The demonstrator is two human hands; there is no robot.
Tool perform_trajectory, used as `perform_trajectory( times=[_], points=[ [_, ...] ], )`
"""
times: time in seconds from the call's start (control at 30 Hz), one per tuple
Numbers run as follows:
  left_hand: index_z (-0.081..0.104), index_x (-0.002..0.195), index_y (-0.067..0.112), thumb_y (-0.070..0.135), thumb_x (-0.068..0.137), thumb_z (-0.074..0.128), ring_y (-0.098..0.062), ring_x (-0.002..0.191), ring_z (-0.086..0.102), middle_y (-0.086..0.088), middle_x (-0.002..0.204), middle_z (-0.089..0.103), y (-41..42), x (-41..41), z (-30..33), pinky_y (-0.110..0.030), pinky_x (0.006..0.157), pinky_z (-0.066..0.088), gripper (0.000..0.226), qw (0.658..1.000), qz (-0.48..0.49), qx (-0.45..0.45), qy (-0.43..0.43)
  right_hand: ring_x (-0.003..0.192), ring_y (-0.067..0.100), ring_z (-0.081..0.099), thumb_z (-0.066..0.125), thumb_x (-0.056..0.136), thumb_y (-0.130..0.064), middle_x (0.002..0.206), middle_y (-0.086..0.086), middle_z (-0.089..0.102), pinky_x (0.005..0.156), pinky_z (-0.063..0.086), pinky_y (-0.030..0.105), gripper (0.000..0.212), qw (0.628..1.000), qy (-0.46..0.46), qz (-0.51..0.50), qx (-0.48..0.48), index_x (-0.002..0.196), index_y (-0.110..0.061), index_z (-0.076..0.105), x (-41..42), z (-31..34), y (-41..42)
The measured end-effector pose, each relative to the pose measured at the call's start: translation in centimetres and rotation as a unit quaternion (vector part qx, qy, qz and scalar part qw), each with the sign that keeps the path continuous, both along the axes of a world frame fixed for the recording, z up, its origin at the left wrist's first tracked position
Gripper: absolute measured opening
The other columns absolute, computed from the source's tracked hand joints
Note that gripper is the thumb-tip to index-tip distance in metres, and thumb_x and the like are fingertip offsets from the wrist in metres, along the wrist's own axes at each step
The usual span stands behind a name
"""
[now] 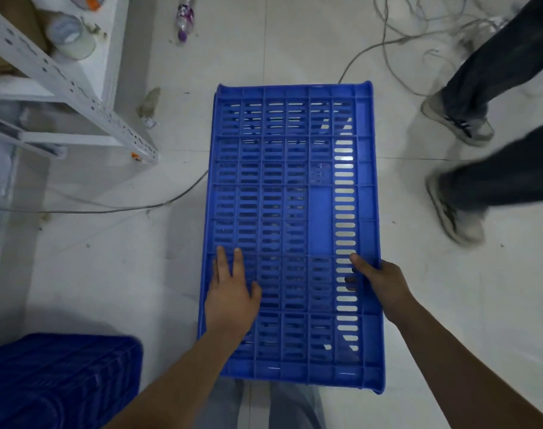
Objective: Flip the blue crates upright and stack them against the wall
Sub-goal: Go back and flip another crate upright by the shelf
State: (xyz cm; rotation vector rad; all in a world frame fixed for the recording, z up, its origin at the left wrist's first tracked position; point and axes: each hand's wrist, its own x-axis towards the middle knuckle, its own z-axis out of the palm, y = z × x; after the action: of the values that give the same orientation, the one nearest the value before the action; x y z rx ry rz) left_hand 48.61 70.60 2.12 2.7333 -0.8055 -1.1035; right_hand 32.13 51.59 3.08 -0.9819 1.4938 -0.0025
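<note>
A large blue crate (292, 230) fills the middle of the frame, its slotted, ribbed face turned toward the camera, with pale floor (109, 274) showing through the slots along its right side. Whether anything lies inside it cannot be told, since only this gridded face shows. A second blue crate (56, 382) sits at the lower left corner of the frame, its ribbed side and top visible, well apart from the first one and untouched by either hand.

The left hand (230, 292) lies flat on the crate's face near its lower left edge, fingers straight and spread, the thumb pointing toward the centre. The right hand (378, 283) grips the crate's right rim at about the same height, its fingers curled through the slots and the thumb on the outer edge. Both forearms reach in from the bottom of the frame, so the crate stands between them and just ahead of the person's legs.

At the upper left stands a white metal shelf (78, 88) holding rolls of tape (69, 35). A plastic bottle (185, 18) lies on the floor at the top centre. White cables (419, 29) tangle at the upper right, and a thin cable (124, 209) runs across the left. Another person's legs and sneakers (456, 119) appear blurred at the right edge
</note>
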Motion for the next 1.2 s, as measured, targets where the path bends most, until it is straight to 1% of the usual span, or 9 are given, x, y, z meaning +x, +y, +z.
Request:
perform_trajectory(
  times=[0.2,0.33,0.43,0.5,0.6,0.73,0.83,1.0,1.2],
  points=[
    [-0.009,0.153,0.025,0.032,0.099,0.041,-0.022,0.107,0.06,0.005,0.16,-0.021,4.1,3.9,-0.9,-0.022,0.049,0.039,0.074,1.0,0.021,0.003,-0.009,0.05,0.004,0.067,0.072,0.081,-0.006,0.085,0.011,0.068,0.048,0.055,0.02,0.032,0.996,-0.03,0.085,-0.003,0.11,0.002,0.061,3.6,0.7,2.2],
    [-0.003,0.154,0.027,0.017,0.098,0.045,-0.012,0.063,0.05,0.012,0.161,-0.013,6.8,6.5,-1.4,-0.031,0.048,0.045,0.074,0.997,0.072,-0.003,0.021,0.087,0.028,0.072,0.082,0.07,-0.026,0.112,0.022,0.067,0.073,0.06,0.046,0.072,0.991,-0.012,0.128,-0.049,0.126,0.007,0.051,8.0,2.0,4.6],
    [0.005,0.154,0.027,0.01,0.098,0.044,0.002,0.066,0.045,0.013,0.161,-0.006,8.4,8.0,-1.9,-0.03,0.056,0.05,0.071,0.991,0.125,-0.016,0.052,0.092,0.037,0.065,0.075,0.079,-0.022,0.101,0.019,0.066,0.077,0.056,0.048,0.047,0.971,0.028,0.2,-0.126,0.112,0.006,0.056,10.6,2.9,6.0],
    [0.014,0.153,0.025,0.004,0.097,0.043,-0.005,0.09,0.055,0.008,0.162,0.004,9.1,8.7,-2.2,-0.011,0.05,0.043,0.066,0.98,0.181,-0.025,0.084,0.08,0.035,0.064,0.072,0.081,-0.025,0.077,0.009,0.059,0.072,0.056,0.047,0.025,0.953,0.04,0.254,-0.162,0.089,-0.008,0.056,12.0,3.6,6.8],
    [0.028,0.15,0.021,0.006,0.098,0.045,-0.016,0.079,0.055,-0.004,0.155,0.032,8.8,9.2,-2.0,-0.005,0.048,0.04,0.057,0.93,0.319,-0.029,0.179,0.078,0.031,0.062,0.069,0.083,-0.031,0.08,0.009,0.063,0.066,0.053,0.039,0.026,0.911,0.065,0.342,-0.22,0.092,-0.009,0.057,13.6,4.0,7.4],
    [0.047,0.138,0.014,0.025,0.098,0.047,-0.027,0.113,0.053,-0.009,0.143,0.047,7.0,9.9,-0.9,-0.037,0.104,0.042,0.041,0.887,0.412,-0.064,0.196,0.072,0.023,0.051,0.062,0.089,-0.033,0.071,0.0,0.051,0.054,0.039,0.03,0.024,0.841,0.093,0.449,-0.287,0.101,-0.014,0.054,14.1,4.3,7.0],
    [0.048,0.126,0.021,0.039,0.099,0.041,-0.01,0.087,0.053,-0.001,0.12,0.053,5.0,11.0,0.5,-0.037,0.094,0.044,0.033,0.803,0.52,-0.183,0.226,0.074,0.025,0.052,0.056,0.092,-0.032,0.089,0.009,0.063,0.062,0.042,0.032,0.029,0.791,0.108,0.515,-0.312,0.115,-0.014,0.054,13.5,3.6,7.0],
    [0.04,0.139,0.022,0.052,0.097,0.034,-0.016,0.108,0.051,0.001,0.123,0.05,2.9,13.7,2.0,-0.039,0.092,0.047,0.052,0.739,0.573,-0.297,0.192,0.07,0.028,0.047,0.053,0.093,-0.028,0.062,-0.001,0.032,0.051,0.028,0.032,0.014,0.711,0.144,0.605,-0.329,0.101,-0.017,0.049,11.1,2.0,7.9],
    [0.051,0.126,0.018,0.05,0.094,0.047,-0.009,0.076,0.056,-0.001,0.109,0.059,1.9,16.7,1.3,-0.031,0.058,0.047,0.046,0.728,0.592,-0.293,0.185,0.031,0.021,0.052,0.093,0.025,-0.021,0.043,0.0,0.053,0.027,0.021,0.021,0.045,0.671,0.179,0.639,-0.331,0.059,-0.02,0.064,6.8,-1.6,8.6]
  ],
)
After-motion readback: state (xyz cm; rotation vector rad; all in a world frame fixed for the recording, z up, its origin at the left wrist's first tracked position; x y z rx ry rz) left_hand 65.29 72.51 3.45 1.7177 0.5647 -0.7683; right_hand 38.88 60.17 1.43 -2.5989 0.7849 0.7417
